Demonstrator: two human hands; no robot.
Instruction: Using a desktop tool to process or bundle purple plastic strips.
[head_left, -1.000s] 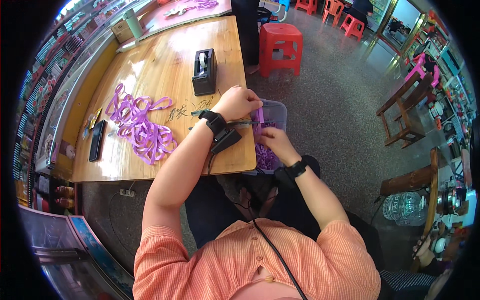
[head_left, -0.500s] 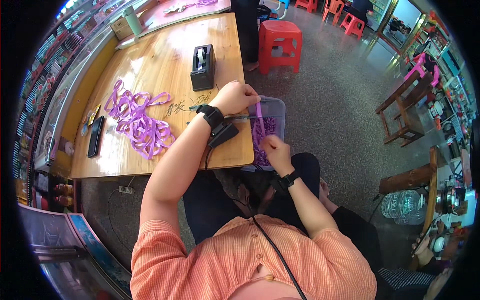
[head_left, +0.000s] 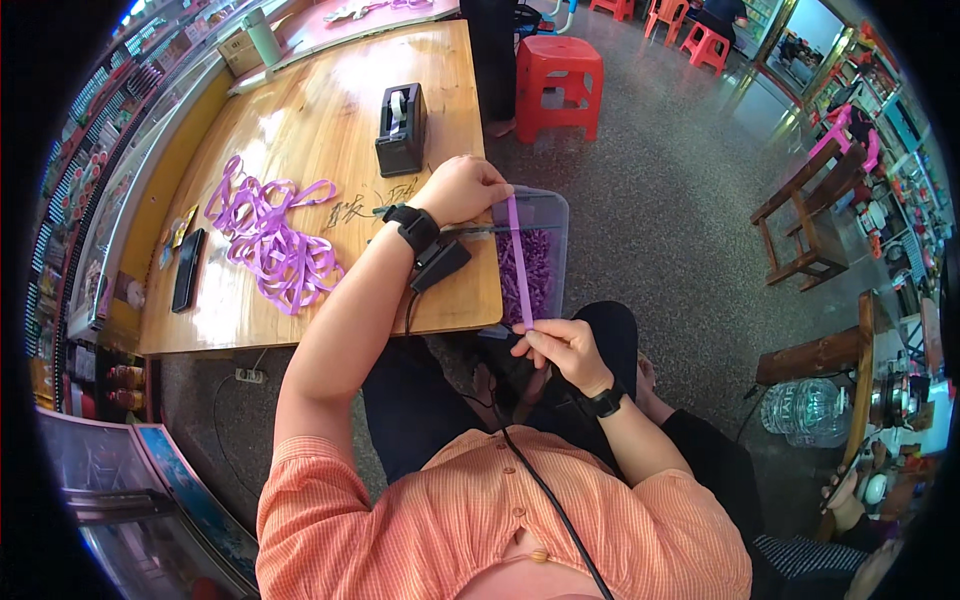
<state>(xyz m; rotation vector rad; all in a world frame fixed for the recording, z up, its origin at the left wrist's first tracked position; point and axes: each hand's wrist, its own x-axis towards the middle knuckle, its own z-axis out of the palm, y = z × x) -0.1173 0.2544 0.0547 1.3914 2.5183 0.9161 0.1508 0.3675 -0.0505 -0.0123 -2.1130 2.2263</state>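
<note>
A purple ribbon point(head_left: 519, 262) is stretched straight between my two hands, above a clear plastic bin point(head_left: 560, 255). My left hand point(head_left: 465, 190) pinches its far end at the table's right edge. Nearer my body, my right hand point(head_left: 565, 348) holds the lower end between thumb and fingers. In the bin lie many short purple ribbon pieces point(head_left: 540, 265). A thin dark rod point(head_left: 490, 231) reaches from the table across the bin, crossing the ribbon. Beside my left wrist sits a black corded device point(head_left: 442, 268). A loose heap of purple ribbon point(head_left: 275, 240) lies on the table, left of my left forearm.
On the wooden table point(head_left: 300, 110) stand a black tape dispenser point(head_left: 402, 135) and a dark phone point(head_left: 188, 270). A green bottle point(head_left: 262, 40) is at the far left. A red stool point(head_left: 560, 85) stands beyond the table, a wooden chair point(head_left: 808, 220) at right.
My right hand has moved down toward my body, and a longer straight length of ribbon now shows between the hands. My left hand stays at nearly the same place.
</note>
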